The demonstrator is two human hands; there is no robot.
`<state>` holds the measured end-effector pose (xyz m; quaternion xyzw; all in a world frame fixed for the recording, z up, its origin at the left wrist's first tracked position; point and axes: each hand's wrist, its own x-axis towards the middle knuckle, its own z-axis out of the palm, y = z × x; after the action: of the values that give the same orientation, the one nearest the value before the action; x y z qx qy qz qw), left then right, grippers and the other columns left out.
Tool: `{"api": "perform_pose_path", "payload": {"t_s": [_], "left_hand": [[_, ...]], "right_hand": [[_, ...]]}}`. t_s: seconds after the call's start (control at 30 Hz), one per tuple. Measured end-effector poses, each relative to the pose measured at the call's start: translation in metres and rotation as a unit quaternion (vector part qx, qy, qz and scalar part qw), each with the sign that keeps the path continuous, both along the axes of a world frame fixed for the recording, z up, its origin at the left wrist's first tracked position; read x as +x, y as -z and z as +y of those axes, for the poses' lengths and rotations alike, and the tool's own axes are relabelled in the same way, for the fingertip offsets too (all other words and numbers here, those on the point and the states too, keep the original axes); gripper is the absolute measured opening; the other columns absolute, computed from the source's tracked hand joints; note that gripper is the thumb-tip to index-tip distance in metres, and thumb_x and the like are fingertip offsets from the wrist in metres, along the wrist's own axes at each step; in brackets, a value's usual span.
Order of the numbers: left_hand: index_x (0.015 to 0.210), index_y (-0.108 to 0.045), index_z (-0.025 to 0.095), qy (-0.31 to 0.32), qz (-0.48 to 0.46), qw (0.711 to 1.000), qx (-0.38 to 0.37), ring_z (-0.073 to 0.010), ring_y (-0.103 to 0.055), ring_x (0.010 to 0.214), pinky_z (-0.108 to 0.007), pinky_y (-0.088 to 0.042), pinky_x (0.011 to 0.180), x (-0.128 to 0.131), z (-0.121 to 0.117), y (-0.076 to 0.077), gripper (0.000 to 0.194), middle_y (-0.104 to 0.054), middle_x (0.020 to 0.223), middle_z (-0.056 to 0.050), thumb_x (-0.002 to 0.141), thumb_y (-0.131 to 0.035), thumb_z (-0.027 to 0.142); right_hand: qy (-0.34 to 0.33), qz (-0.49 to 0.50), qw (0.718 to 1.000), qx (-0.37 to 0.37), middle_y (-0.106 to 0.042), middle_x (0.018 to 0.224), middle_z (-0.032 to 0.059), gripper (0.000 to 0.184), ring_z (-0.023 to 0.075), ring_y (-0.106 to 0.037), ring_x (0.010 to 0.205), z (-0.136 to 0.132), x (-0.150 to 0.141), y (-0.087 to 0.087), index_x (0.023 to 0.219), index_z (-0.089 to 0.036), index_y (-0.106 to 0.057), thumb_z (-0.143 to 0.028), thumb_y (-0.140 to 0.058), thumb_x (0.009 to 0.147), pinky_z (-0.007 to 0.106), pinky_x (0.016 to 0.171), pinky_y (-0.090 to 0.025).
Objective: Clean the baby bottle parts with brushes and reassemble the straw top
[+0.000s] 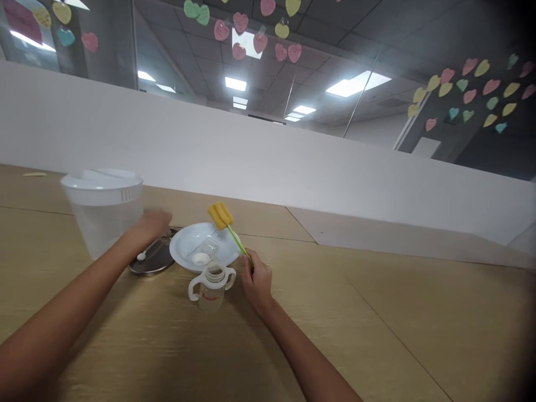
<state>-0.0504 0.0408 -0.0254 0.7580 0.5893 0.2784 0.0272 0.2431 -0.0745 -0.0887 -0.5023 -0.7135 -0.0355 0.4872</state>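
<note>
My right hand (257, 282) is closed round the green handle of a bottle brush (221, 215), its yellow sponge head tilted up and to the left. Just left of that hand a baby bottle (211, 293) with two white handles stands upright and uncapped. Behind the bottle is a white bowl (182, 248) holding a white ring (200, 258) and a clear cap-like piece (209, 247). My left hand (156, 223), smeared by motion, is over the far side of a dark round metal tray (153, 259); its fingers cannot be made out. A small white spoon-like piece (141, 256) lies on the tray.
A translucent white bucket (103, 209) stands at the left, beside my left forearm. The wooden table (335, 324) runs back to a low white wall (251, 162). Above it are glass panes with heart-shaped notes (240, 23). A flat pale piece (34, 174) lies at far left.
</note>
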Motion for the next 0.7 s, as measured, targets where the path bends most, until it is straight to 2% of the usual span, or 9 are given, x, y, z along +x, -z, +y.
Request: {"api": "perform_pose_path", "payload": {"t_s": [0.03,0.1,0.2,0.27,0.4,0.53,0.6,0.7], "left_hand": [[0.054,-0.057,0.017,0.011,0.015,1.000,0.001,-0.0312,-0.062,0.077,-0.041,-0.045,0.073,0.009,-0.005,-0.005,0.018,-0.065,0.068,-0.015,0.066,-0.056,0.031],[0.078,-0.065,0.017,0.053,0.035,0.998,0.009,-0.0289,-0.062,0.090,-0.038,-0.044,0.081,0.033,-0.016,-0.011,0.021,-0.068,0.091,-0.015,0.072,-0.051,0.032],[0.108,-0.061,0.018,0.188,0.076,0.979,0.009,-0.0245,-0.058,0.104,-0.034,-0.040,0.091,0.069,-0.033,-0.009,0.036,-0.063,0.112,-0.012,0.082,-0.043,0.035],[0.115,-0.058,0.016,0.220,0.109,0.969,-0.016,-0.0256,-0.055,0.110,-0.035,-0.038,0.095,0.084,-0.040,-0.002,0.039,-0.060,0.119,-0.013,0.082,-0.047,0.034],[0.116,-0.059,0.016,0.218,0.167,0.961,-0.021,-0.0285,-0.053,0.110,-0.038,-0.038,0.094,0.091,-0.039,0.014,0.042,-0.061,0.115,-0.014,0.075,-0.059,0.023],[0.115,-0.060,0.016,0.218,0.176,0.960,0.002,-0.0288,-0.054,0.105,-0.038,-0.040,0.091,0.085,-0.034,0.017,0.041,-0.061,0.110,-0.014,0.075,-0.060,0.023],[0.116,-0.059,0.016,0.227,0.137,0.964,0.009,-0.0273,-0.055,0.103,-0.037,-0.041,0.090,0.082,-0.033,0.013,0.040,-0.060,0.108,-0.014,0.078,-0.057,0.028],[0.117,-0.057,0.016,0.229,0.020,0.973,0.032,-0.0239,-0.056,0.099,-0.036,-0.042,0.090,0.075,-0.031,0.001,0.042,-0.059,0.109,-0.012,0.082,-0.051,0.038]], "right_hand": [[-0.001,0.001,1.000,-0.002,-0.063,0.067,0.0018,0.038,0.0118,-0.051,0.052,0.000,0.000,0.000,0.101,-0.014,-0.061,-0.035,-0.030,0.094,0.021,0.054,-0.035],[-0.004,0.008,1.000,-0.003,-0.062,0.066,0.0013,0.038,0.0115,-0.050,0.052,-0.001,-0.001,-0.001,0.100,-0.014,-0.061,-0.035,-0.030,0.093,0.021,0.054,-0.035],[-0.004,0.019,1.000,-0.006,-0.062,0.068,0.0013,0.039,0.0114,-0.051,0.053,-0.002,-0.001,-0.003,0.100,-0.014,-0.061,-0.036,-0.030,0.093,0.021,0.054,-0.036],[-0.002,0.021,1.000,-0.006,-0.062,0.067,0.0010,0.039,0.0114,-0.051,0.053,-0.002,0.000,-0.004,0.099,-0.014,-0.061,-0.036,-0.030,0.093,0.021,0.054,-0.036],[0.000,0.019,1.000,-0.006,-0.060,0.065,0.0006,0.039,0.0113,-0.049,0.052,-0.002,-0.001,-0.004,0.098,-0.014,-0.062,-0.036,-0.029,0.093,0.021,0.053,-0.036],[-0.007,0.028,1.000,-0.006,-0.061,0.067,0.0012,0.038,0.0115,-0.050,0.052,-0.001,-0.001,-0.002,0.100,-0.014,-0.061,-0.035,-0.030,0.093,0.022,0.054,-0.036],[-0.008,0.041,0.999,-0.006,-0.062,0.069,0.0014,0.037,0.0119,-0.051,0.054,0.000,-0.001,-0.001,0.099,-0.014,-0.061,-0.035,-0.031,0.093,0.022,0.055,-0.037],[0.003,0.076,0.997,0.004,-0.062,0.071,0.0020,0.035,0.0130,-0.052,0.057,0.000,0.000,-0.002,0.097,-0.015,-0.060,-0.035,-0.031,0.092,0.023,0.057,-0.037]]}}
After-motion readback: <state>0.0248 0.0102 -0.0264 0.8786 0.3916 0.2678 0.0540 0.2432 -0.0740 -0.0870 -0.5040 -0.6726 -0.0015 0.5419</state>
